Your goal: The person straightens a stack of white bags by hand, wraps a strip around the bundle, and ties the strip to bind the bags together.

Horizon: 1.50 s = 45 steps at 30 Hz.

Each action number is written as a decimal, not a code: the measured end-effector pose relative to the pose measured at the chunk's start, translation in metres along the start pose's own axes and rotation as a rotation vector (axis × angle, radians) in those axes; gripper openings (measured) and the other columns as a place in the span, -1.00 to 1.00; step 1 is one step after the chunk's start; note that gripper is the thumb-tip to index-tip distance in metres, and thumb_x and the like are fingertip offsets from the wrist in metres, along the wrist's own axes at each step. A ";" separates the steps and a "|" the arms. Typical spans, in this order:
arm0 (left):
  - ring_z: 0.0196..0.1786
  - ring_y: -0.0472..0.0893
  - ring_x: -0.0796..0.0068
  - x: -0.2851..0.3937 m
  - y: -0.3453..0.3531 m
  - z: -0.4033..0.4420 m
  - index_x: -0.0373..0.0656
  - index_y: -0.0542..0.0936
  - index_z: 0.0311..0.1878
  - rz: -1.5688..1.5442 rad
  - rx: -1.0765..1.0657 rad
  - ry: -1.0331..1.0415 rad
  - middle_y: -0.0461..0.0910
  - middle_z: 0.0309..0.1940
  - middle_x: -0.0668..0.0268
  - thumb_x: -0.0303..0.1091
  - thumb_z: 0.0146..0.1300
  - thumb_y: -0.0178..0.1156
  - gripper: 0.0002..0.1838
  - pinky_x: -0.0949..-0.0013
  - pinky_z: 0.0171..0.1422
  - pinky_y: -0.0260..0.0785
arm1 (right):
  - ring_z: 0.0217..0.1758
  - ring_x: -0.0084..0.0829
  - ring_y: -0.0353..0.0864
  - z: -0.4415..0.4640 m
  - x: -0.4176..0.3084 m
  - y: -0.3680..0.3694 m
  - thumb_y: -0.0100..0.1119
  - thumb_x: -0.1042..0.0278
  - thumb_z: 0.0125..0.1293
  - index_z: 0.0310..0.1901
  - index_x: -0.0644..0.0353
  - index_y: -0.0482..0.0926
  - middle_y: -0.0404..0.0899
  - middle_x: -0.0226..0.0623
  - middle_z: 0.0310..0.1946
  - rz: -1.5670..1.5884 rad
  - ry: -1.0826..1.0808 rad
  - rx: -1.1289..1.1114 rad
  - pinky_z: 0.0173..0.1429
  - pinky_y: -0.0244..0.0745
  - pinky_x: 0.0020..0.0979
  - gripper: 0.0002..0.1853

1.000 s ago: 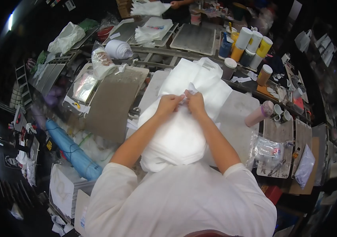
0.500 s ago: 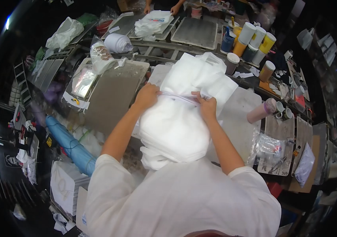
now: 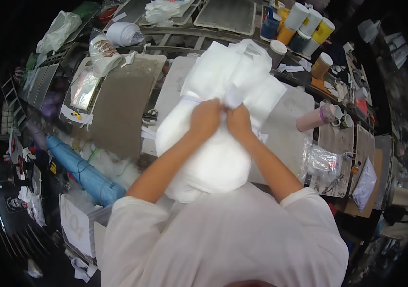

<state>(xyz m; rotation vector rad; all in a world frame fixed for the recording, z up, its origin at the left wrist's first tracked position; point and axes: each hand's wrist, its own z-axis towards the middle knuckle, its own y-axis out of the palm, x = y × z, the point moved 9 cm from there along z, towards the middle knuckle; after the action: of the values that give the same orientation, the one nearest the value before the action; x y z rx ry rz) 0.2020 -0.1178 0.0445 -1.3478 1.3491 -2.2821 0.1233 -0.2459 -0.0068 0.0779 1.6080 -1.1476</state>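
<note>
A thick bundle of white sheets or bags (image 3: pixel 208 158) lies before my chest, narrowed at the middle by a thin white strip (image 3: pixel 190 98). My left hand (image 3: pixel 206 116) and my right hand (image 3: pixel 238 119) are close together over that narrow part, both closed on the strip. A loose white end (image 3: pixel 233 95) sticks up between them. My fingertips are partly blurred, so the exact crossing of the strip is hidden. Above my hands the bundle fans out into flat folded layers.
Grey boards (image 3: pixel 127 105) lie to the left, with a white roll (image 3: pixel 124 34) behind them. Paint jars (image 3: pixel 296 16) stand at the back right. A pink bottle (image 3: pixel 316 117) is right of the bundle, near small cups (image 3: pixel 346 120). A blue wrapped roll (image 3: pixel 84 170) lies lower left.
My hands were apart with the strip stretched between them and have come together over the bundle's middle. The view has shifted, and the co-worker's hands at the back are out of sight.
</note>
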 end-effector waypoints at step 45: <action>-0.22 0.62 0.32 -0.064 -0.036 0.002 -0.24 0.73 -0.05 -0.187 -0.140 0.057 0.65 -0.22 0.14 -0.45 0.14 0.36 -0.72 0.34 -0.13 0.49 | -0.13 0.09 0.66 -0.011 -0.019 0.010 0.09 0.36 0.36 -0.14 0.46 0.58 0.66 0.18 -0.25 0.347 -0.181 -0.172 -0.02 0.52 -0.11 -0.73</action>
<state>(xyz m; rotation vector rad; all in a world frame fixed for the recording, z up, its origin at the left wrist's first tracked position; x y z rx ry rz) 0.2509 -0.0641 0.0329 -1.5227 1.4842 -2.4005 0.1285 -0.2235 0.0010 0.1307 1.4568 -0.7264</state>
